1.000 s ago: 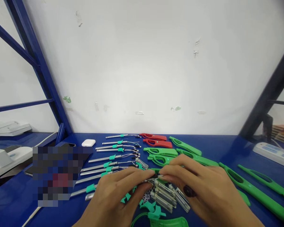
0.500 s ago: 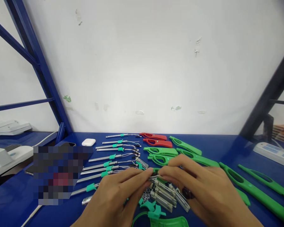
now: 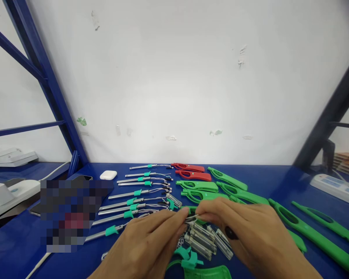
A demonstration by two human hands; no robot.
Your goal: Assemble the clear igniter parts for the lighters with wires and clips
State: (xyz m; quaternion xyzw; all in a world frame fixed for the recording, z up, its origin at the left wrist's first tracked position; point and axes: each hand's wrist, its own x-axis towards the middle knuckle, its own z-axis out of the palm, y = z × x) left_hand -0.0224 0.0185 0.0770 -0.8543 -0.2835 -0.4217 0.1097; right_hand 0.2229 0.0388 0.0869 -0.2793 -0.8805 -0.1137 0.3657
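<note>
My left hand (image 3: 145,240) and my right hand (image 3: 244,228) meet fingertip to fingertip at the lower middle. Between their pinched fingers runs a thin pale wire (image 3: 192,217); what it joins is hidden by the fingers. Under and between the hands lie several clear transparent tubes (image 3: 202,242) and teal clips (image 3: 192,259). A green shell part (image 3: 209,272) rests at the bottom edge. Left of the hands, metal rods (image 3: 129,195) with teal clips and wires lie in a row.
Green lighter-shaped shells (image 3: 314,236) spread to the right, with red ones (image 3: 193,176) at the back. A white case (image 3: 108,175), a blurred-out object (image 3: 72,213) and a cable lie left. Power strips (image 3: 337,190) stand at both sides.
My right hand's fingers have shifted slightly, showing more of the thin wire and the green part behind it. My left hand has moved slightly lower.
</note>
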